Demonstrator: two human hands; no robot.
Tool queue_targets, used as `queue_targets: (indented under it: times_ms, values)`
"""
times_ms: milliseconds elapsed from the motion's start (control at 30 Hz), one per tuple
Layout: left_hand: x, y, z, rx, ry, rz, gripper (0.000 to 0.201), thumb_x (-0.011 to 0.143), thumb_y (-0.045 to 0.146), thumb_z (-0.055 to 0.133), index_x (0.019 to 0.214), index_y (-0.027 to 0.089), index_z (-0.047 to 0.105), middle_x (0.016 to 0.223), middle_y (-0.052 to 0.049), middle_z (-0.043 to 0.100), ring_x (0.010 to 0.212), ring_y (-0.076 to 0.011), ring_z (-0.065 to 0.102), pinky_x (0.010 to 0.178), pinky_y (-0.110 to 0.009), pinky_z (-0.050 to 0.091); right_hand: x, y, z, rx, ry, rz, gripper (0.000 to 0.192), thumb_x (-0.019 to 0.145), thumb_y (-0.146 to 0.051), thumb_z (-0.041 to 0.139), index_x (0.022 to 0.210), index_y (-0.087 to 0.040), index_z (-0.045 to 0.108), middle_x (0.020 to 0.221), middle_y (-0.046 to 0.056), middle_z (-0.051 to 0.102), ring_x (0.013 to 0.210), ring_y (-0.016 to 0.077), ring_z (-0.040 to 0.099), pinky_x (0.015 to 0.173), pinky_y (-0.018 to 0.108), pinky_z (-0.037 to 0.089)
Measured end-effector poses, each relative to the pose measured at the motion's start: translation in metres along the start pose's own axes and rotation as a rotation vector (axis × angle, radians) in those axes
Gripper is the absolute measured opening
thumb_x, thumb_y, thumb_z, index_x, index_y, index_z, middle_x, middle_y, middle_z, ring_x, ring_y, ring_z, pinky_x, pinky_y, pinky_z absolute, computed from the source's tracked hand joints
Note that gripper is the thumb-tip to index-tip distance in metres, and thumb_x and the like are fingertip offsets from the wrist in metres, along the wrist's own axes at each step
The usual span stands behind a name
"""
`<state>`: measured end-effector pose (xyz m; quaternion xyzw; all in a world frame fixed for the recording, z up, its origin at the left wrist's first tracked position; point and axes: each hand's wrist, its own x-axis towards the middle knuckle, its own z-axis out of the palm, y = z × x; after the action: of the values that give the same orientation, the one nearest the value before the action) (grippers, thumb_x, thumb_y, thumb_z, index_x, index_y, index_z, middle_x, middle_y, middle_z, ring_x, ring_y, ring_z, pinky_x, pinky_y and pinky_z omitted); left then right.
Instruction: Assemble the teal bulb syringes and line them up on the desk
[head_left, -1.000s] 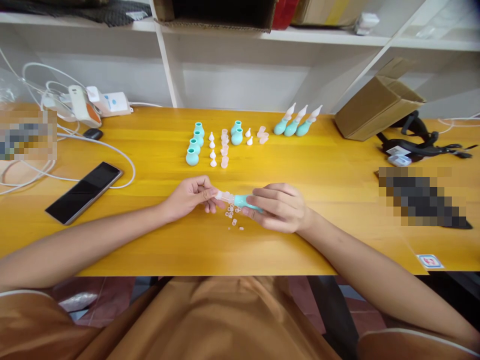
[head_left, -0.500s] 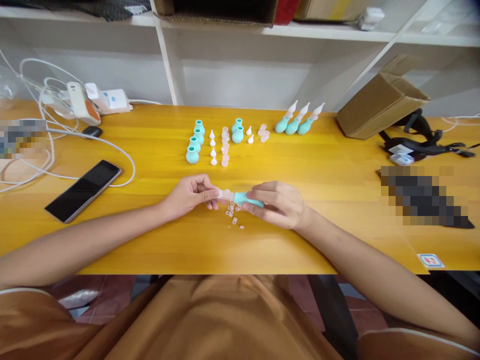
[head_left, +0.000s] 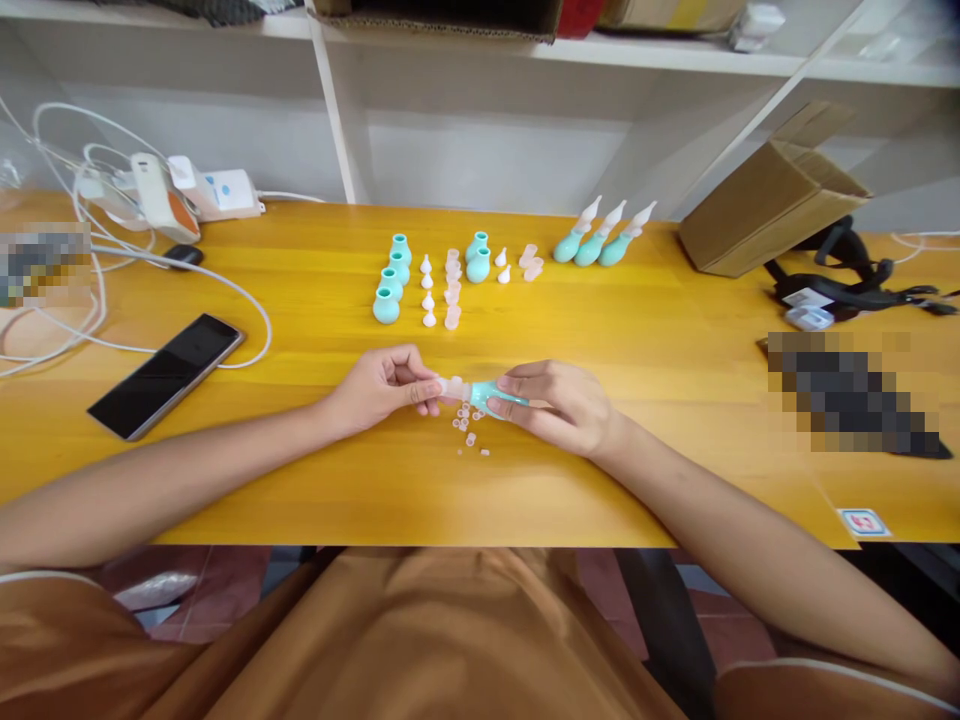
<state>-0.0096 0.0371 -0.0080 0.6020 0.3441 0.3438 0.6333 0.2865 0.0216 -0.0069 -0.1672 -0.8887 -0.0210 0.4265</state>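
Yellow table (head_left: 675,340), mid-frame: your right hand (head_left: 559,405) grips the teal bulb (head_left: 491,394) steady so your left hand (head_left: 382,385) can pinch its clear tip (head_left: 452,386).

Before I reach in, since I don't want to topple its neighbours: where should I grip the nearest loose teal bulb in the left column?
Grip the teal bulb around its round belly, coming from the left, its open side. It stands upright, neck up; small white tips stand close on its right.

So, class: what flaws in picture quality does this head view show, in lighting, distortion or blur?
Head view: soft even light, faint shadows under the hands; wide-lens bending curves the shelf and table edge; pixelated patches hide spots at left and right; the tiny pieces between the hands are too small to resolve.
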Motion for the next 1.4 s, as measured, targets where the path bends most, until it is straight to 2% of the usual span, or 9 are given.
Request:
queue_targets:
  times_ms: [100,233,433,567,800,1033,1400]
  values:
    - [-0.001,0.001,0.001,0.011,0.012,-0.003,0.052,0.081,0.055,0.095,0.083,0.018,0.059,0.079,-0.005,0.084,0.068,-0.0142,0.077,0.068,-0.026,0.061,0.002,-0.003,-0.001,0.021,-0.007,0.039,0.026,0.102,-0.016,0.075,0.127,-0.024,0.074,0.106,0.009,0.085,0.092,0.0239,0.083,0.078,0.034,0.070]
    - [-0.002,0.000,0.001,0.007,0.035,-0.008,0.053,0.080,0.054,0.096,0.083,0.018,0.058,0.078,-0.004,0.083,0.069,-0.0137,0.077,0.069,-0.024,0.061,0.002,-0.002,0.001,-0.016,0.006,-0.024,0.025,0.101,-0.013,0.076,0.126,-0.015,0.073,0.106,0.012,0.083,0.092,0.0223,0.081,0.081,0.033,0.069]
    - [-0.002,-0.002,0.001,0.008,0.042,-0.002,0.051,0.081,0.050,0.096,0.083,0.018,0.057,0.078,-0.003,0.082,0.072,-0.0146,0.079,0.070,-0.025,0.062,-0.009,0.006,0.002,-0.194,-0.029,-0.133,0.034,0.100,-0.012,0.079,0.131,-0.023,0.076,0.104,0.009,0.080,0.096,0.0218,0.080,0.078,0.033,0.069]
    - [-0.002,-0.005,-0.001,0.035,0.044,0.016,0.049,0.081,0.049,0.096,0.084,0.018,0.058,0.081,-0.003,0.083,0.075,-0.0167,0.081,0.071,-0.027,0.063,-0.013,0.009,0.003,-0.209,-0.039,-0.114,0.044,0.097,-0.019,0.083,0.139,-0.028,0.073,0.107,0.008,0.080,0.096,0.0230,0.080,0.077,0.033,0.069]
    - [-0.002,-0.007,-0.003,0.060,0.057,0.030,0.049,0.079,0.049,0.097,0.085,0.018,0.060,0.084,-0.004,0.083,0.077,-0.0185,0.082,0.073,-0.029,0.064,-0.011,0.007,0.007,-0.179,-0.024,-0.056,0.040,0.099,-0.025,0.084,0.137,-0.024,0.072,0.104,0.009,0.079,0.091,0.0223,0.080,0.076,0.033,0.070]
    - [-0.003,-0.008,-0.002,0.063,0.078,0.032,0.046,0.076,0.042,0.099,0.084,0.017,0.061,0.088,-0.004,0.083,0.077,-0.0159,0.080,0.075,-0.028,0.063,-0.005,0.004,0.006,-0.162,-0.035,-0.044,0.036,0.101,-0.029,0.081,0.134,-0.021,0.070,0.102,0.010,0.078,0.090,0.0219,0.080,0.076,0.033,0.070]
    - [-0.006,-0.007,0.000,0.089,0.110,0.053,0.040,0.075,0.037,0.098,0.082,0.017,0.064,0.099,-0.006,0.086,0.085,-0.0161,0.078,0.082,-0.030,0.063,-0.004,0.004,0.008,-0.070,-0.014,0.000,0.041,0.099,-0.033,0.084,0.134,-0.020,0.068,0.103,0.011,0.078,0.085,0.0221,0.079,0.072,0.033,0.069]
